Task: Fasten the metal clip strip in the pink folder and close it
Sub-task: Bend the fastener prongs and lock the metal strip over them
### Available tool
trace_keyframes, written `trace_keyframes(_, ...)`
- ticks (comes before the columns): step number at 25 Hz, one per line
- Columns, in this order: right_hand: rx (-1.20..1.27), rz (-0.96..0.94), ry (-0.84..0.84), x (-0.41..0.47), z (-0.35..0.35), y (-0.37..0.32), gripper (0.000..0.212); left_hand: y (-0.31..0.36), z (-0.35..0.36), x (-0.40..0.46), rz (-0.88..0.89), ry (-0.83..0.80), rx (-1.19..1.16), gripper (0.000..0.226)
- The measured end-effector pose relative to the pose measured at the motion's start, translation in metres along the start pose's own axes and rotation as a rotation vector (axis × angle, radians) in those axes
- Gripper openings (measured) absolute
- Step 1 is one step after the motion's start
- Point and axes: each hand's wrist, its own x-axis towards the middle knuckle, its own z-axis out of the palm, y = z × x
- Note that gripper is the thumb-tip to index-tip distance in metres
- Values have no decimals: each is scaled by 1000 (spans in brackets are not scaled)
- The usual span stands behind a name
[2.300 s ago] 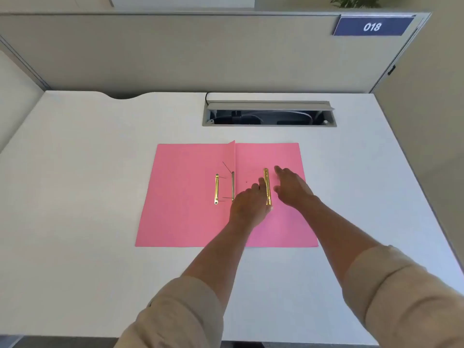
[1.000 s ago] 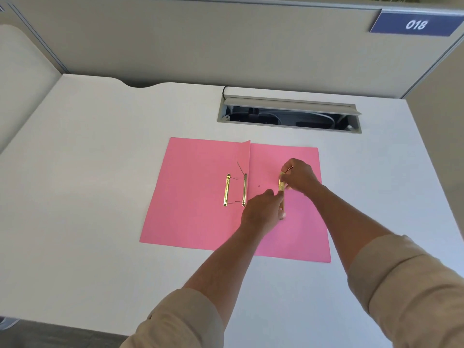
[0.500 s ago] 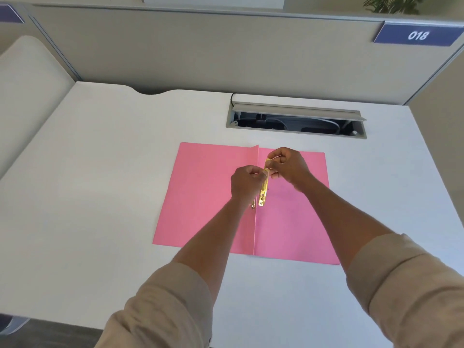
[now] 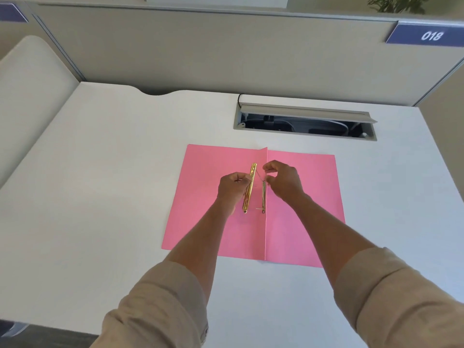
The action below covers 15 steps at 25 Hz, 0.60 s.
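The pink folder (image 4: 216, 197) lay open and flat on the white bench (image 4: 105, 172), its centre crease running away from the person, both leaves spread wide. Just left of the crease, the left hand (image 4: 232, 188) curled its fingers round a gold metal clip strip (image 4: 249, 188), long, narrow and shiny, held roughly parallel to the crease with its far end tipped up off the paper. Beside it along the crease sat a thinner silver fastener bar (image 4: 263, 197), one thin prong rising slantwise from its far end, another lying flat at its near end. The right hand (image 4: 283, 180) was curled over that far end, thumb and forefinger pinching at the raised prong.
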Motion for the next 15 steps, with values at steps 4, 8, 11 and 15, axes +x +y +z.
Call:
trace_keyframes(4,15,-14,-43,3,6,0,30,-11,-6,4,-62,-27,-37,7)
trace_keyframes(8,20,-12,-69,5,9,-2,24,-5,-3,9,-121,-70,-71,7)
trace_keyframes(11,22,-23,-89,6,12,-6,16,-1,-3,11,-147,-66,-96,6)
trace_keyframes(15,46,-30,-91,5,12,-6,13,1,-1,12,-147,-67,-88,7)
